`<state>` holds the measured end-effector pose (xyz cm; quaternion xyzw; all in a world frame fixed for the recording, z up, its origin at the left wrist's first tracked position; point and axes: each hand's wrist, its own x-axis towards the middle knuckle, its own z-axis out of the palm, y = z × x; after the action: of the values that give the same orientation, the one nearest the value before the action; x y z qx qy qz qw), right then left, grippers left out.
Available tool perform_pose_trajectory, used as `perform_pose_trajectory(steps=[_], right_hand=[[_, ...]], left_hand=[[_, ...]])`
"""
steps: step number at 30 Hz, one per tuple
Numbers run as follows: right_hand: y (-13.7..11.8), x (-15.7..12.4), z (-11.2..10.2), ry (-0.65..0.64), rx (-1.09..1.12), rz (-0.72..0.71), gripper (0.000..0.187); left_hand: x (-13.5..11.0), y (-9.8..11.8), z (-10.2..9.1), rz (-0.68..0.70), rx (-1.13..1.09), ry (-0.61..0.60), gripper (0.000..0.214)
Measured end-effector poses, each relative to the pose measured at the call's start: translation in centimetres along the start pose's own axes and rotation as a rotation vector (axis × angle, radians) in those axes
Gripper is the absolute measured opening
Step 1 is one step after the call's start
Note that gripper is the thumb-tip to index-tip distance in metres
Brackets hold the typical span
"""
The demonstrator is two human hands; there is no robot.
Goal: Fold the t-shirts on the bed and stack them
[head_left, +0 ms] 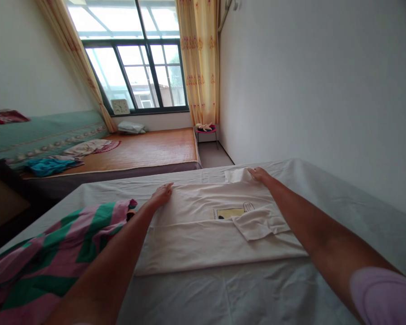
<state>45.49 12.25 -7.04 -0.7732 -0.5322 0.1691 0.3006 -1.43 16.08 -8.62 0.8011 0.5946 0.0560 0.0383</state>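
A white T-shirt (189, 241) lies sideways on a sheet-covered surface, its near side folded inward over the front. Part of a yellow printed picture (232, 213) shows beside the fold, and the near sleeve (253, 224) rests across it. At the far left corner of the shirt, my left hand (162, 195) is closed on the fabric edge. My right hand (259, 174) pinches the cloth at the far right, by the other sleeve (237, 175). The fingertips of both hands are partly hidden.
A pink-and-green striped garment (64, 248) lies to the left, under my left forearm. The pale sheet (338, 234) reaches the white wall at right. Beyond stands a bed (149, 146) with blue cloth (49, 166) on it, and a small stool (206, 130) near the curtain.
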Motion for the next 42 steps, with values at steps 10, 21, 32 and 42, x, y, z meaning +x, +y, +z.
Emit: perform_pose_trajectory(steps=[10,21,32,42], right_hand=[[-1.7,-3.4,-2.5,0.029,0.641,-0.236,0.042],[4.6,-19.2,-7.8,-0.543,0.484,-0.392,0.039],[6.2,-19.7,-9.0,-0.517,0.323,-0.339,0.024],[5.9,-14.1,-5.2,-0.02,-0.237,-0.246,0.038]], left_hand=[[-0.7,2.3,-3.1,-0.01,0.028,0.137,0.025],[-14.3,1.5,-3.2,0.44,-0.03,0.193,0.02],[-15.0,0.2,-3.1,0.505,-0.221,0.058,0.025],[-9.3,-1.4,-1.0,0.094,-0.313,0.163,0.04]])
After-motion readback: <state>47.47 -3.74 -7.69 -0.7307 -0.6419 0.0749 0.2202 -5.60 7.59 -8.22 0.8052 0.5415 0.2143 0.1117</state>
